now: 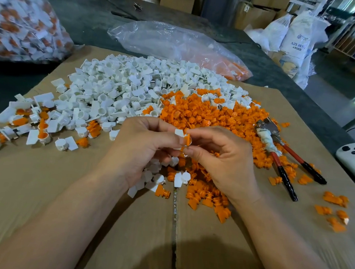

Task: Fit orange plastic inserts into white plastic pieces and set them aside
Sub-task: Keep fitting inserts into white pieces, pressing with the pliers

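within tight left grip (142, 144), white piece (179, 132)

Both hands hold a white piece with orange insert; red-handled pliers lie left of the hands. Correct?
No: head view shows the red-handled pliers lying right of the hands. The left hand and right hand do hold the white piece with orange insert.

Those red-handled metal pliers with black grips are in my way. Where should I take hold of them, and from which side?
Probably the two black grips, coming from the near right: the handles of the red-handled metal pliers splay open toward that cardboard edge, while the taped head lies against the orange plastic inserts.
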The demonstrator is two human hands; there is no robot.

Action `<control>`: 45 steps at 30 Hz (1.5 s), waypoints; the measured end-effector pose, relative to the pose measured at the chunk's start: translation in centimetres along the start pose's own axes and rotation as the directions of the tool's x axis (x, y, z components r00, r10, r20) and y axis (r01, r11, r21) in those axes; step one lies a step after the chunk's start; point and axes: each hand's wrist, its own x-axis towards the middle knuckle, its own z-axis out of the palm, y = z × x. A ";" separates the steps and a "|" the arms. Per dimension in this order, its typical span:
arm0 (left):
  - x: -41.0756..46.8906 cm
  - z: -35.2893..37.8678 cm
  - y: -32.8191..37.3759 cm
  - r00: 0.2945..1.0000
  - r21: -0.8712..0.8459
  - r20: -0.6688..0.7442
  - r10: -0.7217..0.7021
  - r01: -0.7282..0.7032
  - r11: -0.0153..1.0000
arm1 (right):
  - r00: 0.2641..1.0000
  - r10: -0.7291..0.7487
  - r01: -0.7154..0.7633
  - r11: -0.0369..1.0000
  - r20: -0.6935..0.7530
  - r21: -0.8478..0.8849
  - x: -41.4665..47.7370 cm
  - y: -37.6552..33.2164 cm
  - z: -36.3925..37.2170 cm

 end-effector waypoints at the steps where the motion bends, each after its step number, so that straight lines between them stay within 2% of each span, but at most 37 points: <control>1: 0.0 0.0 0.0 1.000 0.001 0.002 0.002 -0.002 1.000 | 1.000 -0.002 0.002 1.000 -0.002 -0.007 0.0 0.0 0.0; 15: -0.2 0.2 -0.1 0.997 0.035 0.017 0.071 -0.071 0.997 | 0.999 -0.052 0.051 0.998 -0.013 -0.048 0.0 0.1 -0.2; 24: -0.3 0.2 -0.1 0.993 0.064 0.016 0.117 -0.118 0.991 | 0.999 -0.026 0.025 0.999 -0.024 -0.042 0.0 0.0 -0.1; 33: -0.2 0.1 0.1 0.995 0.018 0.031 0.095 -0.096 0.995 | 0.998 0.024 -0.023 1.000 -0.060 0.010 -0.1 0.1 -0.1; 45: -0.2 0.1 0.1 0.995 0.029 0.040 0.094 -0.095 0.995 | 0.995 -0.091 0.090 0.995 -0.030 -0.038 0.1 0.0 -0.1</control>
